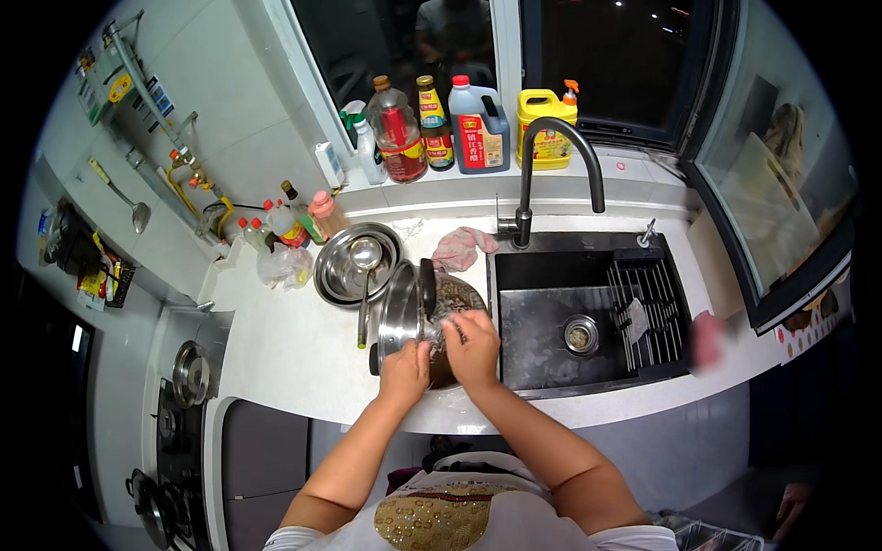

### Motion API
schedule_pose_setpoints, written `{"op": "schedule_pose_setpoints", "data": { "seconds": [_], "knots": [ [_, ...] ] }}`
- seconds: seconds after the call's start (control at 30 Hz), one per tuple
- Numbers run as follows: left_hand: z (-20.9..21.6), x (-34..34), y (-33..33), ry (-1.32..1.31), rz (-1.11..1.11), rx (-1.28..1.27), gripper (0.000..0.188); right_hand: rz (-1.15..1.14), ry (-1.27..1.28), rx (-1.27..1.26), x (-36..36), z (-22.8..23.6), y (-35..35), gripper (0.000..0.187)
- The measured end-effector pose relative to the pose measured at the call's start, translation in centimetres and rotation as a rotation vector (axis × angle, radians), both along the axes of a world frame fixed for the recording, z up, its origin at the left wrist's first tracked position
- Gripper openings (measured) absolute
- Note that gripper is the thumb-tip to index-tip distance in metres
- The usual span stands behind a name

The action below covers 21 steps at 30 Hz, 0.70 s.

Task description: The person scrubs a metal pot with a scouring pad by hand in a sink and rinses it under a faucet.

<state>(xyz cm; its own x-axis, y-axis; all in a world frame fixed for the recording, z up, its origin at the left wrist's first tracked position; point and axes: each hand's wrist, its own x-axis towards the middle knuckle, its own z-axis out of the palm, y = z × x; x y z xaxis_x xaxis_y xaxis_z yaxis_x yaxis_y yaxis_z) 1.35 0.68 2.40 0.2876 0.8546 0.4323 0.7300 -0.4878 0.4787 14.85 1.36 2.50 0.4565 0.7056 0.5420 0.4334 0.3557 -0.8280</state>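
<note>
A steel pot [399, 308] with black handles stands on the counter just left of the sink, in front of me. Beside its steel wall is a round, brownish, wet-looking surface [462, 292]; I cannot tell whether this is a lid or the pot's inside. My left hand [405, 375] is closed low against the pot, what it grips hidden by its fingers. Close to it, my right hand [473, 349] is closed on a shiny crumpled wad [435, 331], of a kind too small to make out, between the two hands.
A steel bowl [336, 272] holds a ladle [366, 254], its handle hanging over the rim. Behind the pot lies a pinkish cloth [462, 249]. At right is a black sink [542, 363] with a tall faucet [563, 129] and drying rack [648, 312]. Bottles [395, 133] line the sill.
</note>
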Motion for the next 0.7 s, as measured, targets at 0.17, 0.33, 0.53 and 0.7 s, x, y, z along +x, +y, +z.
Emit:
{"op": "schedule_pose_setpoints", "data": {
  "seconds": [0.17,0.33,0.53,0.7],
  "knots": [
    [-0.1,-0.5,-0.3,0.016,-0.039,-0.086,0.029,0.0,-0.09,0.008,0.3,0.7,0.9,0.013],
    [-0.1,-0.9,-0.1,-0.025,-0.041,-0.071,0.029,0.052,-0.122,0.099,-0.6,0.4,-0.9,0.013],
    [0.3,-1.8,-0.5,0.01,-0.076,-0.112,0.028,-0.046,-0.044,-0.065,1.2,-0.2,1.4,0.013],
    [1.5,-1.7,-1.1,-0.166,-0.083,-0.171,0.03,0.133,-0.066,0.005,0.3,1.1,-1.0,0.015]
  ]
}}
